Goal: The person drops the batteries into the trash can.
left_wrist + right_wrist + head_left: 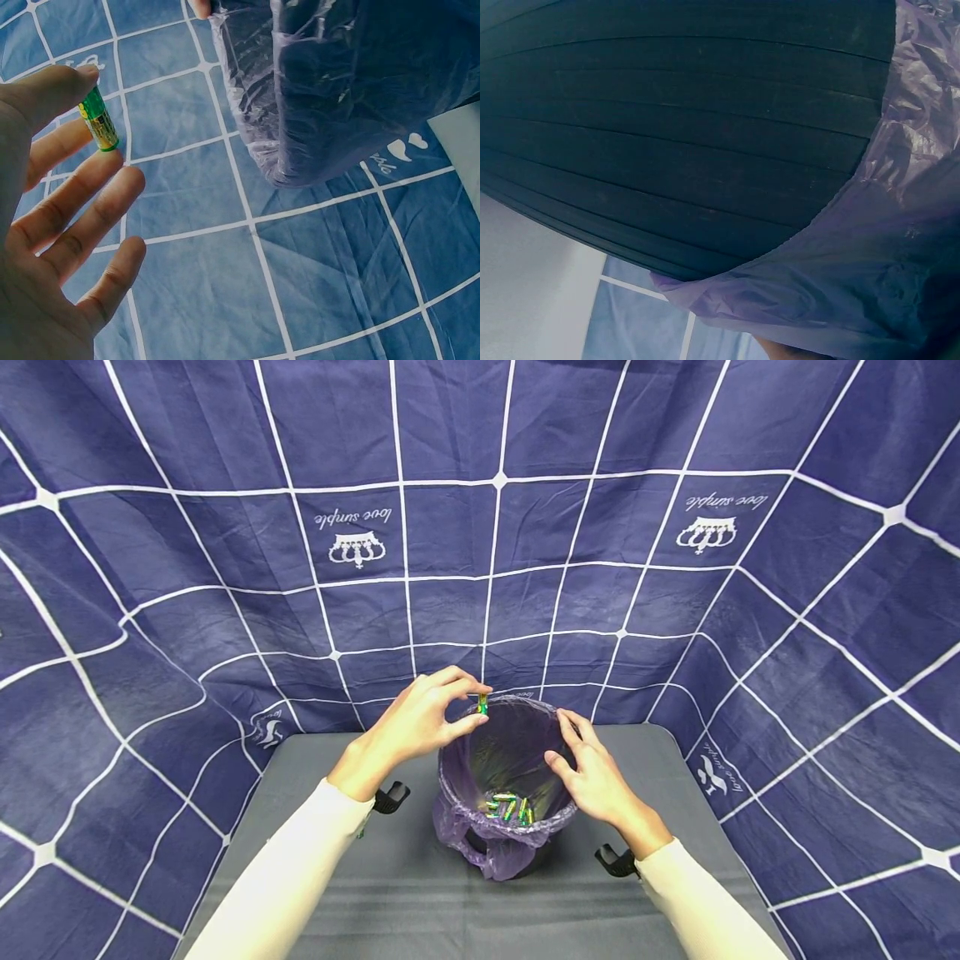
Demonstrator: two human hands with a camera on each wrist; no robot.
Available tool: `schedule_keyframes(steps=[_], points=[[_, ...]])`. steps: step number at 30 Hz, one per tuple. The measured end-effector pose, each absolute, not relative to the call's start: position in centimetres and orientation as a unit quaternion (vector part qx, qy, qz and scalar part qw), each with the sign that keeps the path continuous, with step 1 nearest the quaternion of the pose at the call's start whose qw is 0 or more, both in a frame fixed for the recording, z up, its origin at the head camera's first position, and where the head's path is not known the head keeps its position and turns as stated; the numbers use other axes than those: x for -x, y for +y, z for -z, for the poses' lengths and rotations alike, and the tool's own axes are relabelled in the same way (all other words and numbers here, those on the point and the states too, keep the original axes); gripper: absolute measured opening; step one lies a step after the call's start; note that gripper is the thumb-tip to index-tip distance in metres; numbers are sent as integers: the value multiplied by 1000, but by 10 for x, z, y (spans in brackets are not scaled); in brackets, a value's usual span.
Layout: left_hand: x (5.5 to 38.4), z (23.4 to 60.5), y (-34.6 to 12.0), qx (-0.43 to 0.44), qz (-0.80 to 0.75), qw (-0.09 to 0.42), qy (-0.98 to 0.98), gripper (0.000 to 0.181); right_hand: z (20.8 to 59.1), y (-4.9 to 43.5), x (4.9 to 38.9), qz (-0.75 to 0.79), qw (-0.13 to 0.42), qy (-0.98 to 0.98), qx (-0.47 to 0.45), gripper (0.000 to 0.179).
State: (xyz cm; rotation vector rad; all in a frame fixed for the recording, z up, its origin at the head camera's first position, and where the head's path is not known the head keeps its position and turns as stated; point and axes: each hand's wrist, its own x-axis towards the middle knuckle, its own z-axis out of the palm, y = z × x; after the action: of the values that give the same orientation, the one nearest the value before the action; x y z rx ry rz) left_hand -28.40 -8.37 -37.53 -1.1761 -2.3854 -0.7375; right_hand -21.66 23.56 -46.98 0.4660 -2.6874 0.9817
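A green-and-gold battery [482,703] is pinched upright between the thumb and fingertips of my left hand [420,714], at the far left rim of the bin. In the left wrist view, the battery [99,120] shows between thumb and fingers, while the other fingers spread loosely. My right hand [596,772] grips the right rim of the dark trash bin [682,142], its thumb over the opening. A purple plastic bag [498,852] lines the bin and folds down over its rim. Several similar batteries [510,810] lie at the bottom inside. The bag mostly hides my right hand in the right wrist view.
The bin stands on a grey table [352,893]. A blue cloth [450,535] with white grid lines hangs behind and at both sides. Black wrist mounts [392,797] stick out under both wrists. Something small and green [361,833] shows beside the left sleeve.
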Motion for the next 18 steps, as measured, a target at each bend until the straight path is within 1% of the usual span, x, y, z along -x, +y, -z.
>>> schedule_keyframes(steps=[4,11,18], points=[[285,375,-82,420,267,187,-847,37,469,235,216,-338,123,-920,-159,77],[281,375,-83,399,245,197,-861,48,471,234,217,-335,125,-920,-159,76],[278,376,-87,386,236,201,-869,48,471,235,217,-332,128,-921,-159,77]])
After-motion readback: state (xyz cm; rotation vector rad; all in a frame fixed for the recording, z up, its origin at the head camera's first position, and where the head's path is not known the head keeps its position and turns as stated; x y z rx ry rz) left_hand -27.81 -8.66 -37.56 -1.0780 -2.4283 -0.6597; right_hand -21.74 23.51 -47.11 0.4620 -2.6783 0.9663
